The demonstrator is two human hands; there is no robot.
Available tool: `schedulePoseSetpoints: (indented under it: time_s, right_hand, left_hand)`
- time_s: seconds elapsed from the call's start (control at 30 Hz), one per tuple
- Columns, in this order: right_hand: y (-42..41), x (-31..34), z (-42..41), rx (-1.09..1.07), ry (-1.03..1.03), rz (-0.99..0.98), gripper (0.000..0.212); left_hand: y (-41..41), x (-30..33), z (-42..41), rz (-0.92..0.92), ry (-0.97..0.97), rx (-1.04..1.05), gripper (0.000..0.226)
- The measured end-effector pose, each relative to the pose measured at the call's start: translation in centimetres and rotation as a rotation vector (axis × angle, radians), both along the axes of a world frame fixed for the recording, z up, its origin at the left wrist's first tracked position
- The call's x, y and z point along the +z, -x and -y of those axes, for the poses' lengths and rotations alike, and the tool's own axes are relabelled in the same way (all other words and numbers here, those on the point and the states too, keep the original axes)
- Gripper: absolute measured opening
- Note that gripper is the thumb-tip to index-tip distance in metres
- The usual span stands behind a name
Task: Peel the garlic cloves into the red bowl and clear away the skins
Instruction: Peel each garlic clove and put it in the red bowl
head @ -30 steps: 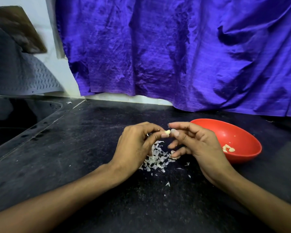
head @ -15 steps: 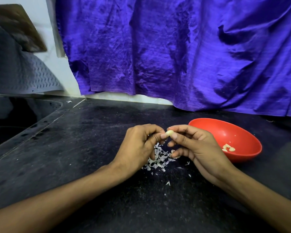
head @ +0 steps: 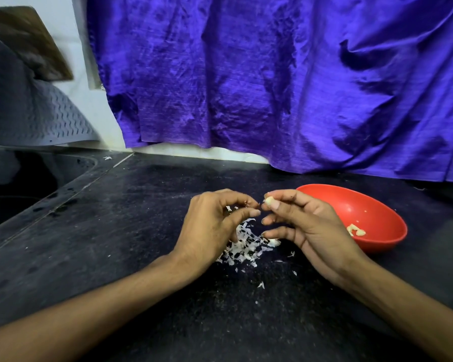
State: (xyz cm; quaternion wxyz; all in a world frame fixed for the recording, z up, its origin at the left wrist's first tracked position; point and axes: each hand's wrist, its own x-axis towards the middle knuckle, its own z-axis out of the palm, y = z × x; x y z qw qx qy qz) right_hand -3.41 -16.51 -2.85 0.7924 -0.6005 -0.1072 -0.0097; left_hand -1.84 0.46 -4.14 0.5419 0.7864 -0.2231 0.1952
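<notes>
Your hands have parted: right hand (head: pixel 309 226) now pinches the garlic clove (head: pixel 268 200) alone; left hand (head: pixel 212 223), fingers curled, partly hides the skins (head: pixel 243 246); whether it holds any, you cannot tell.

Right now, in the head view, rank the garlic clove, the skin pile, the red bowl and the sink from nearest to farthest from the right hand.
1. Garlic clove: pinched in the right hand's fingers.
2. Skin pile: just left, below the fingers.
3. Red bowl: just behind the hand, on its right.
4. Sink: far left.
</notes>
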Motion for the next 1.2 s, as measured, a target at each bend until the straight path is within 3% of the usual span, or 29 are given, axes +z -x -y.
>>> schedulePoseSetpoints:
  time_s: [0.3,0.63,1.2]
  right_hand:
    - [-0.01,-0.17,-0.12,0.042,0.023,-0.061,0.022]
    - [0.21,-0.02,-0.29,0.084,0.013,-0.100,0.019]
    - [0.18,0.03,0.00,0.107,0.063,-0.115,0.016]
  left_hand:
    - [0.20,0.44,0.05,-0.024,0.083,-0.063,0.019]
    - [0.24,0.33,0.11,0.021,0.151,-0.074,0.008]
    - [-0.02,0.52,-0.39,0.128,0.063,-0.114,0.004]
